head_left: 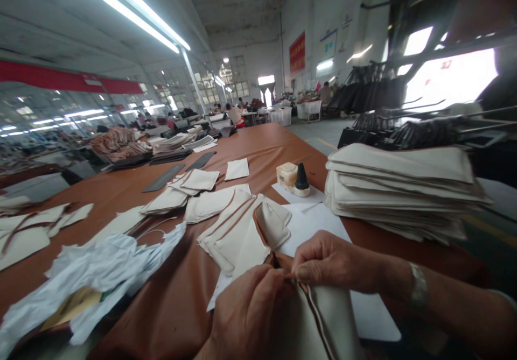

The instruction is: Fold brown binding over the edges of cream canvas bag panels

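A cream leather pouch (333,317) with brown edging lies at the near edge of the table, partly covered by my hands. My left hand (250,306) grips its brown-lined top edge, fingers curled. Close beside it, my right hand (327,260) pinches the same brown edge between thumb and fingers. Just beyond my hands lie several more cream leather pieces (230,231) with brown trim, overlapping. White paper sheets (374,314) spread beneath the pouch. What lies between my fingertips is partly hidden.
A tall stack of cream pieces (399,188) stands at the right. Near it sit a yellowish block (286,173) and a black cone (301,177). Crumpled white paper (100,263) lies at the left on the brown-covered table (266,142). People work farther back.
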